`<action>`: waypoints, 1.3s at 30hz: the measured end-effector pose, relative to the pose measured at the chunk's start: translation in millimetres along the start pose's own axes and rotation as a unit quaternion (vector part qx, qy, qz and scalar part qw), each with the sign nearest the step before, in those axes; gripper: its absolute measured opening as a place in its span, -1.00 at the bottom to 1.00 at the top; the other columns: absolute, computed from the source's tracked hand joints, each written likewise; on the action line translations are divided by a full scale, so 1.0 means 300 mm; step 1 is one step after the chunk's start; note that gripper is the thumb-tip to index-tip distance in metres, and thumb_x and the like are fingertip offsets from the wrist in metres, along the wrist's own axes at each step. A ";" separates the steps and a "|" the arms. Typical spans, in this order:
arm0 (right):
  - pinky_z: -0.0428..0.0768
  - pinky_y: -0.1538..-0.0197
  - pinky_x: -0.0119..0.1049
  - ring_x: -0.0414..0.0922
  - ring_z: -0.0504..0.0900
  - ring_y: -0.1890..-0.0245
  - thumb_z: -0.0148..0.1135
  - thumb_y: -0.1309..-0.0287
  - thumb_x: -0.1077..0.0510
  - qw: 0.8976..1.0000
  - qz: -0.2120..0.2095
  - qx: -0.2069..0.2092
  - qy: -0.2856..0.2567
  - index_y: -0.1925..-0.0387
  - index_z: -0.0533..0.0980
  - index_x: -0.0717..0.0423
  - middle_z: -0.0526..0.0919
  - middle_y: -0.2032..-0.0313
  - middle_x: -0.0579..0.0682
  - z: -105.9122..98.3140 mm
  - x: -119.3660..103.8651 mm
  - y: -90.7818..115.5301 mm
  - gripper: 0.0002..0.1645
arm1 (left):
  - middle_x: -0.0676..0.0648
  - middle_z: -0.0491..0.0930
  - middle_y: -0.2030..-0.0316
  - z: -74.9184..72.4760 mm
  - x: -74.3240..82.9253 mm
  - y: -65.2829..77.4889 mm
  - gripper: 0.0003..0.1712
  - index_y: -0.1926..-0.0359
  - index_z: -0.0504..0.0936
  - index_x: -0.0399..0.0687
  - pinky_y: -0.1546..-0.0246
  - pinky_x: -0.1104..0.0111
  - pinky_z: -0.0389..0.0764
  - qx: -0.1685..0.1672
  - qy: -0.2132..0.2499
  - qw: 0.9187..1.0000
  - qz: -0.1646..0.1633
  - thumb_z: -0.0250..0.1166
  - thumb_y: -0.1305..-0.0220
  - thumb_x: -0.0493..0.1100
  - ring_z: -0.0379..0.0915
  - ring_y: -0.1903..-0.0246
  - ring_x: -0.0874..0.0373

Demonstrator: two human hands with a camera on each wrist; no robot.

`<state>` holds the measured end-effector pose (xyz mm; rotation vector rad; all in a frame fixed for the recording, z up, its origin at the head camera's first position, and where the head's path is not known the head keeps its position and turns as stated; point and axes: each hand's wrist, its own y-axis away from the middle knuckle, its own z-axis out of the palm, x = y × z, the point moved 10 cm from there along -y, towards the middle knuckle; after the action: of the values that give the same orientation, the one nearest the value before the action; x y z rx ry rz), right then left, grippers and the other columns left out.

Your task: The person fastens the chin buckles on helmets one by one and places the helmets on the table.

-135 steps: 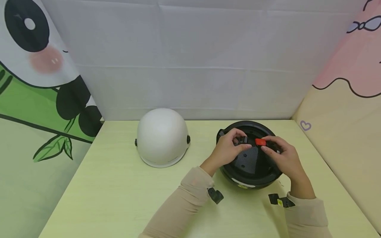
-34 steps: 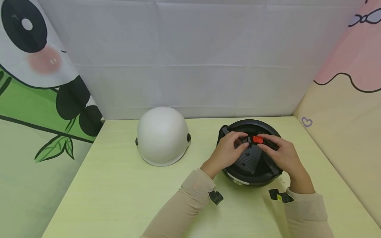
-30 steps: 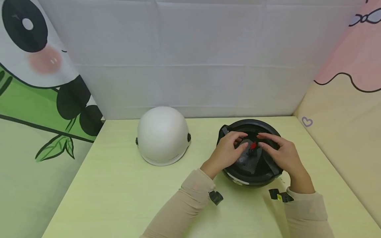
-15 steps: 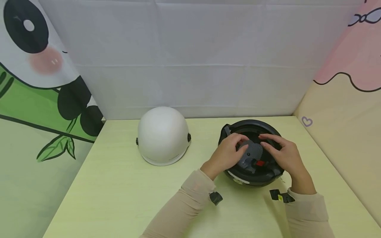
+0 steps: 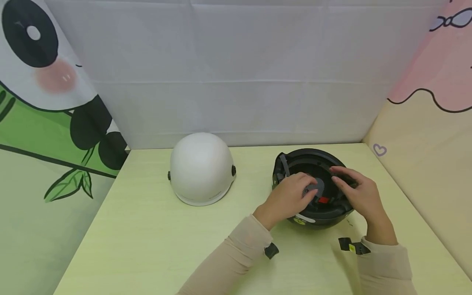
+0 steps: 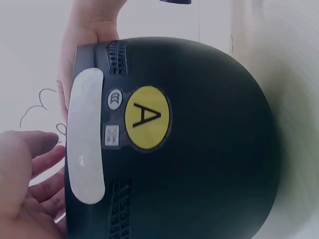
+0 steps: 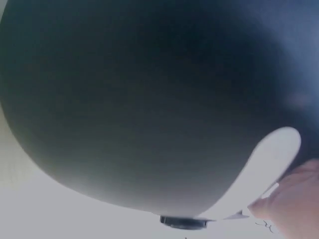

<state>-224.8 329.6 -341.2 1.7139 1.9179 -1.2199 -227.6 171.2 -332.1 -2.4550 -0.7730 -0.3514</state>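
A black helmet (image 5: 317, 223) lies upside down on the right of the table, its hollow facing up. Inside it sits the red buckle (image 5: 323, 200) of its chin strap, touched by neither hand. My left hand (image 5: 289, 196) is over the helmet's left front rim, thumb and fingers parted and nothing between them. Over the right side of the opening is my right hand (image 5: 359, 190), its fingers loosely bent and holding nothing. In the left wrist view the helmet's outside shows a yellow round sticker (image 6: 147, 117). The right wrist view is mostly filled by the dark shell (image 7: 134, 99).
A white helmet (image 5: 200, 170) stands dome up, left of the black one. The pale yellow table (image 5: 147, 246) ends at a white cloth backdrop (image 5: 250, 73). Patterned panels rise at both sides.
Both hands first brought the red and black buckle parts together, then let them go, and the buckle dropped into the helmet. Since then the hands have shifted slightly right, and the helmet has tipped somewhat.
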 end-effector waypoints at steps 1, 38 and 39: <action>0.34 0.01 -0.55 -0.56 0.37 -0.02 0.28 -0.29 0.09 1.000 0.001 0.004 -0.001 -0.13 0.58 0.09 0.59 0.01 -0.29 -0.006 0.004 0.002 -0.60 | 0.00 0.57 0.01 0.002 0.012 -0.001 -0.70 -0.04 0.62 -0.10 -0.03 0.55 0.39 -0.001 -0.010 1.000 0.008 0.18 -0.43 -0.05 0.50 0.04 0.24; 0.32 -0.04 -0.53 0.22 0.23 -0.32 0.20 -0.35 0.12 0.994 0.093 0.037 -0.044 -0.40 0.24 0.21 0.16 -0.42 0.16 -0.024 0.218 0.079 -0.32 | 0.13 0.57 0.04 0.188 0.140 -0.002 -0.34 -0.26 0.50 0.20 0.13 0.40 0.49 -0.103 -0.200 0.974 0.022 0.08 -0.30 0.41 0.54 0.14 0.29; 0.33 -0.03 -0.54 0.24 0.24 -0.31 0.20 -0.35 0.11 0.993 0.101 0.033 -0.049 -0.41 0.23 0.21 0.16 -0.42 0.18 -0.019 0.226 0.080 -0.31 | 0.13 0.58 0.04 0.189 0.142 -0.002 -0.35 -0.26 0.50 0.20 0.15 0.41 0.50 -0.101 -0.205 0.973 0.025 0.09 -0.31 0.39 0.55 0.16 0.29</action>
<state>-217.7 377.7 -394.7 1.7947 1.6212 -1.2771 -188.9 222.8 -361.7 -2.7772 -0.8736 0.1088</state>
